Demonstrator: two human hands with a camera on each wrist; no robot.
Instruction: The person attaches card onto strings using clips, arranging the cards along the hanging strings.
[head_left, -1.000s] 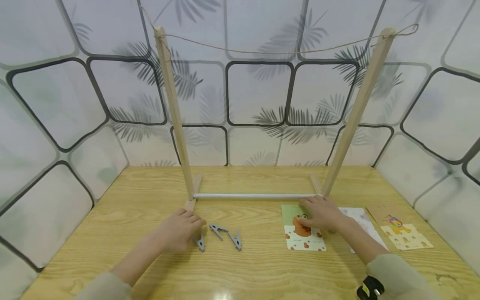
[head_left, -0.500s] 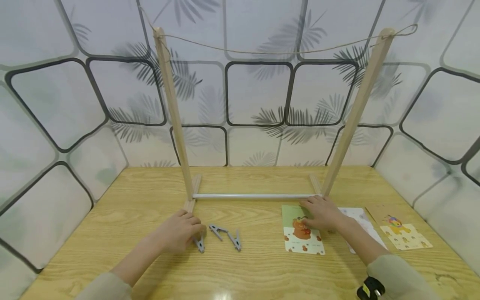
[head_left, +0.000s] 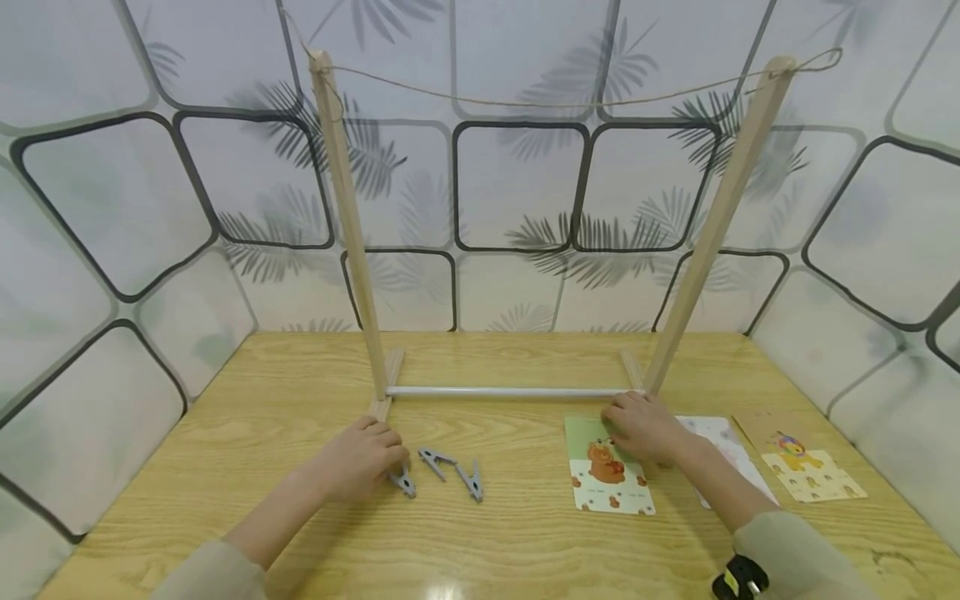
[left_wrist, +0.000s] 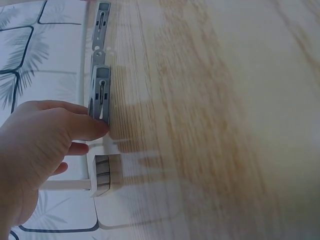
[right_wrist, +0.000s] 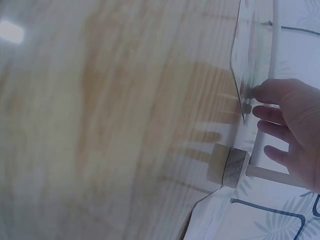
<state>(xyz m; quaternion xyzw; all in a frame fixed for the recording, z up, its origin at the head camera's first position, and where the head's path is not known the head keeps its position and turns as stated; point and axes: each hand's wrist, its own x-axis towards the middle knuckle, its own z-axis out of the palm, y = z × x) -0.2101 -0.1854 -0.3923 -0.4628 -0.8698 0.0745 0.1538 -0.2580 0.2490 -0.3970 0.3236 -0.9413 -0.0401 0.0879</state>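
At the left, a grey clothespin [head_left: 405,482] is pinched between the thumb and fingers of my left hand [head_left: 360,462]; the left wrist view shows that clothespin [left_wrist: 101,95] with the thumb over its near end. Two more grey clothespins, one [head_left: 435,460] and another [head_left: 472,481], lie just right of it. My right hand [head_left: 643,427] rests over the upper right edge of a green-and-white bear card [head_left: 607,475]. In the right wrist view its fingers are spread and loosely bent, with fingertips by the card [right_wrist: 241,75]; they do not visibly grip it.
A wooden stand has a left post [head_left: 348,225], a right post [head_left: 712,229], a low white bar [head_left: 513,392] and a sagging string [head_left: 525,105] across the top. A pale card [head_left: 723,437] and a lion card [head_left: 802,458] lie right on the wooden table [head_left: 480,550].
The bear card has slid slightly toward me, and my right thumb no longer shows over it. The clothespin in my left hand has swung a little, its end shifting right and away from me.
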